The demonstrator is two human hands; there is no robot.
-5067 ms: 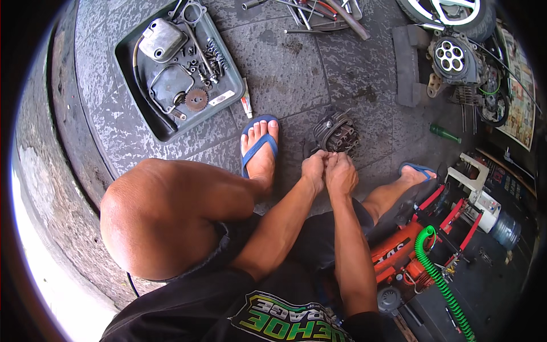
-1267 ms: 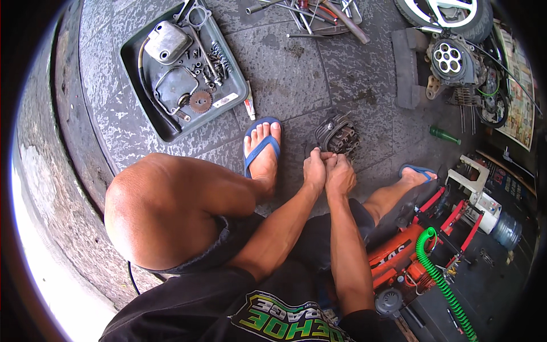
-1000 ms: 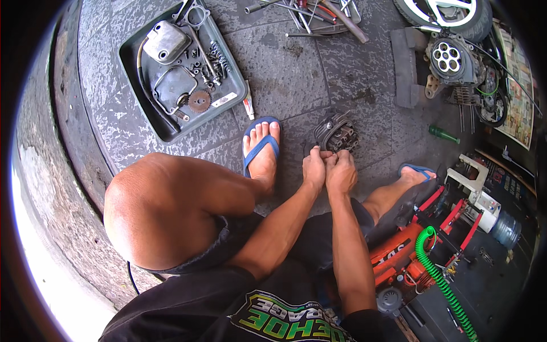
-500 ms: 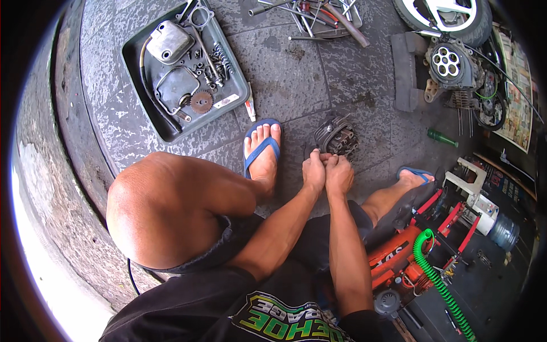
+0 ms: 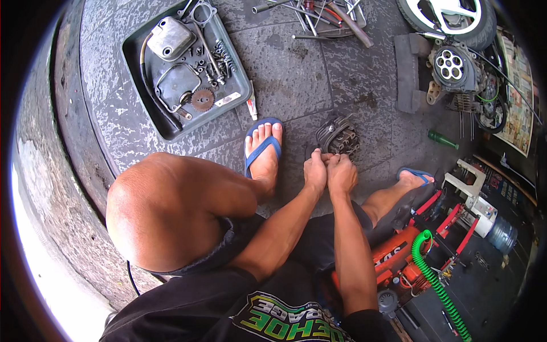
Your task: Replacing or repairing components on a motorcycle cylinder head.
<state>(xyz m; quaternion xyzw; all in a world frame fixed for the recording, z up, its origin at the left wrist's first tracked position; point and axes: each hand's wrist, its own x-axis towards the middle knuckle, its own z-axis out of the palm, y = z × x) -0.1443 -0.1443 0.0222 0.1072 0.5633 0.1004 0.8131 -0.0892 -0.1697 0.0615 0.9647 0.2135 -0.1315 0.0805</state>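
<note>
My left hand [image 5: 315, 171] and my right hand [image 5: 342, 174] meet fingertip to fingertip, both closed in a pinch. Whatever lies between the fingers, if anything, is too small or hidden to name. Just beyond them a dark, finned engine cylinder head [image 5: 336, 132] rests on the floor, its near edge partly covered by my fingers. My foot in a blue flip-flop [image 5: 263, 149] stands to its left.
A grey tray [image 5: 244, 98] of engine parts sits at the far left, a tube [image 5: 252, 107] beside it. Tools [image 5: 325, 23] lie at the back. An engine [image 5: 450, 65], wheel [image 5: 484, 28] and green bottle [image 5: 443, 139] are right; a red compressor [image 5: 393, 253] with green coiled hose [image 5: 436, 279] is near right.
My right hand has turned slightly and shifted a little to the right. The fingertips of both hands stay together beside the cylinder head, which has not visibly moved on the floor.
</note>
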